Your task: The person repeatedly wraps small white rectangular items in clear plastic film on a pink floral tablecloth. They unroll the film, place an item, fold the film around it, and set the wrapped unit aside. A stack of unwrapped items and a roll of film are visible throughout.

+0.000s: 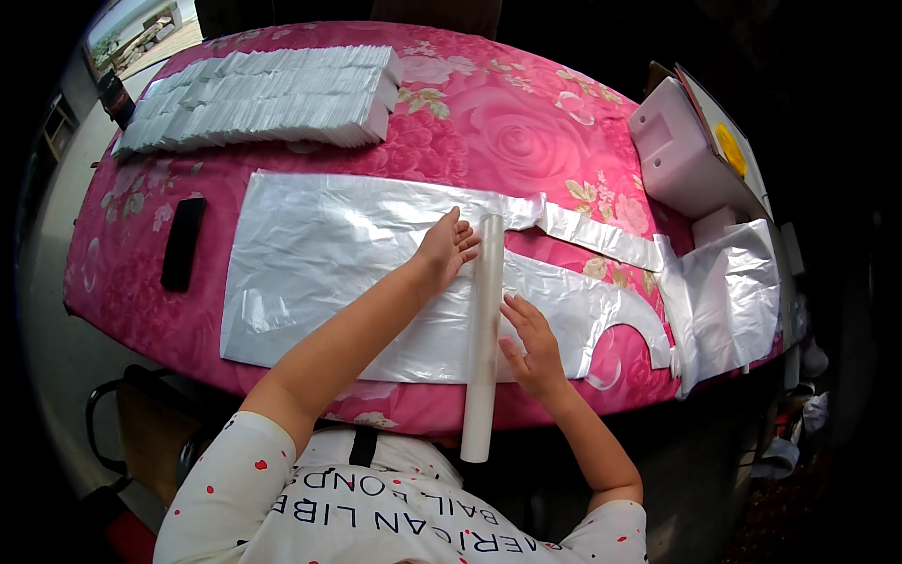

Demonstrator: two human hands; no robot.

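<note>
Currently, translucent tube (483, 338) lies across the silver plastic sheet (319, 273) on the desk (526, 141). Left hand (443, 250) sits left of tube, right hand (534, 352) right; fingers loosely spread, gripping nothing, contact unclear. Judgement: even pressure from both palms should hold tube straight, sheet unwrinkled

One left hand (448, 251) and one right hand (534, 350) are showing, making two; two sleeves (224, 479) are coming with them. One tube (484, 357) is showing. One flat film (329, 273) and one crumpled film (728, 305) are counting separately. One white stack (272, 99) is showing; layers in it and in the flat film are running together from here, so I'm not calling a number there. One black slab (183, 244), one big foam box (672, 141), one yellow disc (730, 148) and one dark container (115, 97) are showing. One pink cloth (517, 141) is showing, plus one chair (150, 437).
</note>
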